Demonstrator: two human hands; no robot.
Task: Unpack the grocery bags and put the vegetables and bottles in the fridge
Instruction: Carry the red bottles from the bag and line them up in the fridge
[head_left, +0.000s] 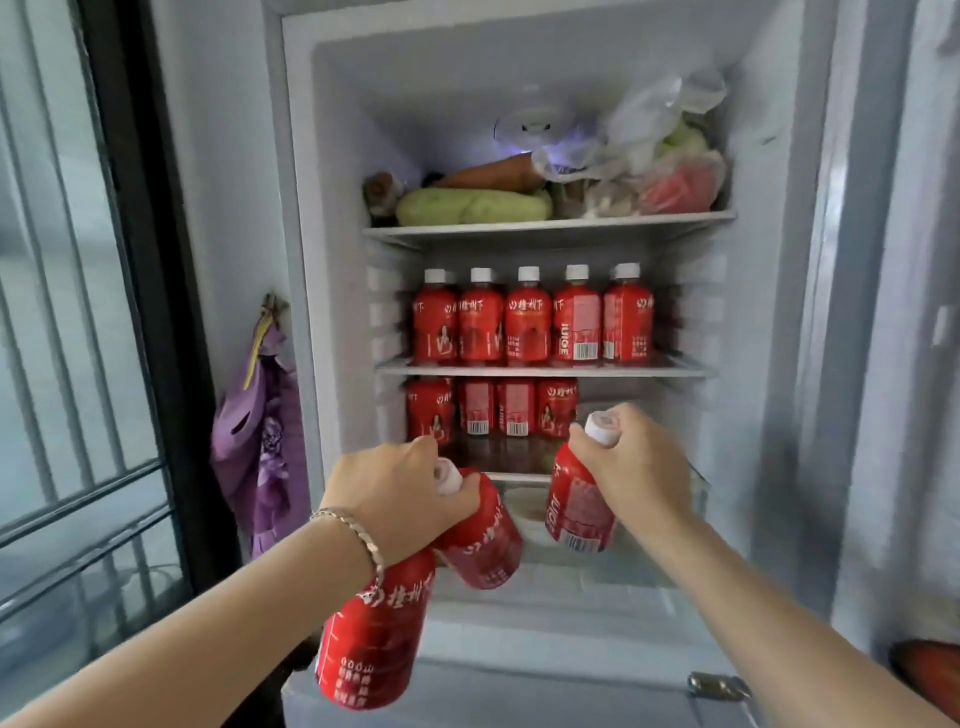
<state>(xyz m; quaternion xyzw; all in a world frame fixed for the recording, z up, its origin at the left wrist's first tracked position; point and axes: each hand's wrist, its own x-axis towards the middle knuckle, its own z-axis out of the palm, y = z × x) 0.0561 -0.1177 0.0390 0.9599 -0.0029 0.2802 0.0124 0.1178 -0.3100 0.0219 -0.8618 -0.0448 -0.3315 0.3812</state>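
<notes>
The fridge (332, 260) stands open in front of me. My left hand (395, 493) grips two red juice bottles by their necks: one (374, 639) hangs low and one (485, 535) tilts right. My right hand (639, 467) holds a third red bottle (576, 504) by its white cap, in front of the lowest shelf (514, 475). Several red bottles (530, 322) line the middle shelf, and more (488, 410) stand at the back left of the lowest shelf. Vegetables (472, 205) and plastic bags (660, 156) fill the top shelf.
A purple cloth bag (260, 441) hangs on the wall left of the fridge. A barred window (67, 364) is at far left. The fridge door (893, 312) stands open at the right. The right part of the lowest shelf holds no bottles.
</notes>
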